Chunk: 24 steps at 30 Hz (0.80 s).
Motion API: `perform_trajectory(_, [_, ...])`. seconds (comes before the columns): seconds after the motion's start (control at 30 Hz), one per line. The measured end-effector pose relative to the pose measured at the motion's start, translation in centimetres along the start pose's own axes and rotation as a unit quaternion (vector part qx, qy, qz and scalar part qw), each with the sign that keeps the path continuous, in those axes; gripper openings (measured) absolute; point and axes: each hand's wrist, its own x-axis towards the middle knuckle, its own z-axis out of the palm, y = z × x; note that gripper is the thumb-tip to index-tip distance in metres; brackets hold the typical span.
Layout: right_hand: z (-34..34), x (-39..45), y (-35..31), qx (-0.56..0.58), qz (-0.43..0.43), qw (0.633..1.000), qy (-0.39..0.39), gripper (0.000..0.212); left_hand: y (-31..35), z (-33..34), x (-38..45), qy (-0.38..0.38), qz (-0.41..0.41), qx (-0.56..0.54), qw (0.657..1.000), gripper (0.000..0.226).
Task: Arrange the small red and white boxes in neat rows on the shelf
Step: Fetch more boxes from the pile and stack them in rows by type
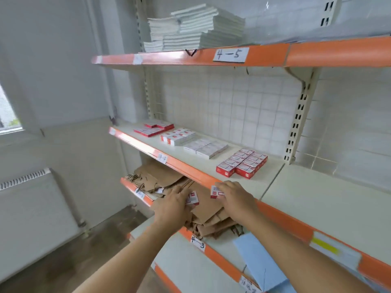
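Nearest the camera, both forearms reach up toward the orange front edge of the middle shelf (190, 172). The left hand (173, 205) has its fingers curled round 1 small red and white box (193, 198), held over the brown paper bags (169, 182) on the shelf below. The right hand (233, 194) grips a second box (217, 192), barcode face toward the camera, right against the middle shelf's front edge.

The step in hand looks like lifting these 2 boxes onto the middle shelf. To do it well, each should clear the orange lip before moving inward, then be set flat with its long side parallel to the boxes already there, pushed flush so no gap or skew opens in the row.

Just beyond the right hand, near the shelf's front edge, sits a block of red boxes (242, 162) in 2 tidy columns; this is the closest group, and its front end seems the natural spot to extend. Farther left and deeper lie a white-topped block (206, 148), then another red and white block (177, 136), and last a flatter red group (153, 129) toward the back left corner.
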Motion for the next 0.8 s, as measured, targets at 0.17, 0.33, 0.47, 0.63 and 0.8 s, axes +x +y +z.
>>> perform_trajectory(0.17, [2.4,4.6,-5.3,0.029,-0.040,0.999,-0.012,0.048,-6.0,-1.4,-0.3,0.009,-0.047,-0.011,0.999,0.041])
perform_trajectory(0.33, [4.3,10.6,-8.6,0.047,-0.065,0.997,0.005,0.046,-11.0,-2.2,1.9,0.019,-0.079,-0.006,0.997,0.040])
perform_trajectory(0.47, [5.7,15.5,-10.0,0.051,-0.084,0.995,0.022,0.042,-14.3,-2.5,4.9,0.035,-0.098,0.014,0.994,0.037])
perform_trajectory(0.63, [6.9,21.5,-11.9,0.062,-0.109,0.992,0.023,0.041,-18.5,-3.2,8.6,0.048,-0.119,0.022,0.991,0.035])
perform_trajectory(0.8, [9.0,26.6,-14.1,0.060,-0.117,0.991,0.033,0.040,-23.0,-3.3,11.6,0.048,-0.133,0.012,0.990,0.036])
